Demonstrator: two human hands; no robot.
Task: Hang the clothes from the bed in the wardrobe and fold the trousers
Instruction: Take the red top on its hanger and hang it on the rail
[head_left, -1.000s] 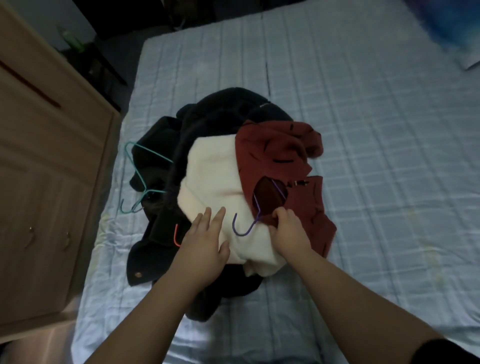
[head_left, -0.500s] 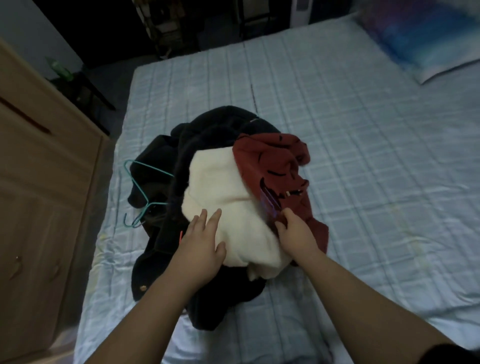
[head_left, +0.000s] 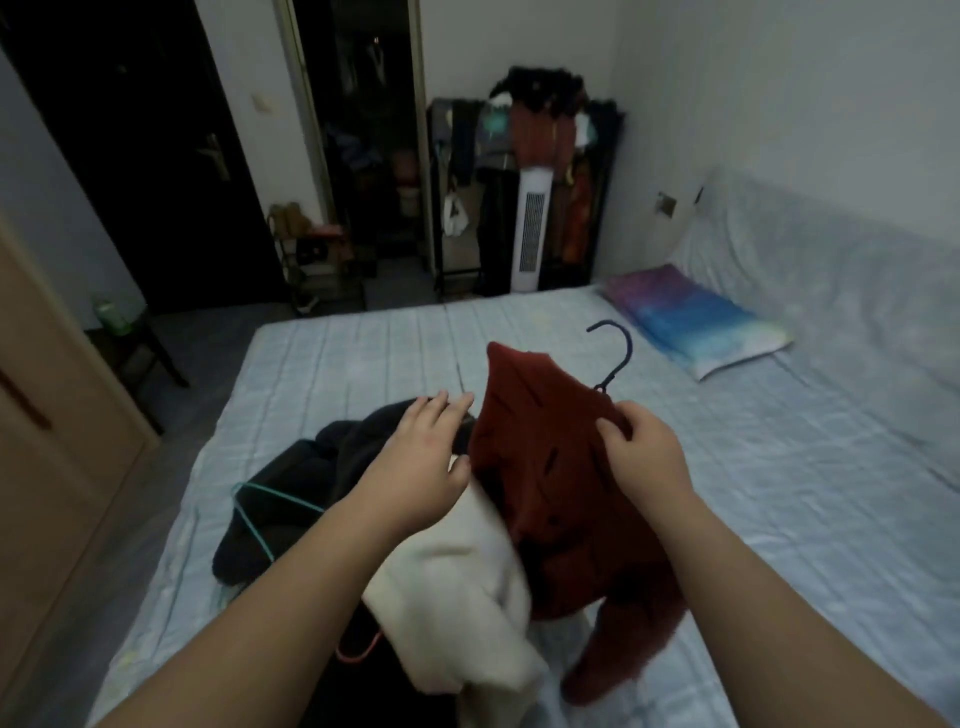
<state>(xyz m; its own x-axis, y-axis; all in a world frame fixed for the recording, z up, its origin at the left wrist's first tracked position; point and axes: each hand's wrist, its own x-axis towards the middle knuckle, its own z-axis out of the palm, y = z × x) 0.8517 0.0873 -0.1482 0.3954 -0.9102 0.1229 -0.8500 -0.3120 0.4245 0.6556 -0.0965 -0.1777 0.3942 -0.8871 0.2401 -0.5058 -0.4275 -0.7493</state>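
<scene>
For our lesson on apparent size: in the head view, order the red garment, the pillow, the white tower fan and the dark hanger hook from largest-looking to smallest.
1. red garment, nearest the camera, which inflates it
2. pillow
3. white tower fan, farthest off, so probably bigger than it looks
4. dark hanger hook

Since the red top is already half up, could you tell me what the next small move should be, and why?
Probably lift the red garment clear: the right hand grips it at its dark hanger, but its lower part still lies on the cream garment. The open left hand could hold the pile down.
</scene>
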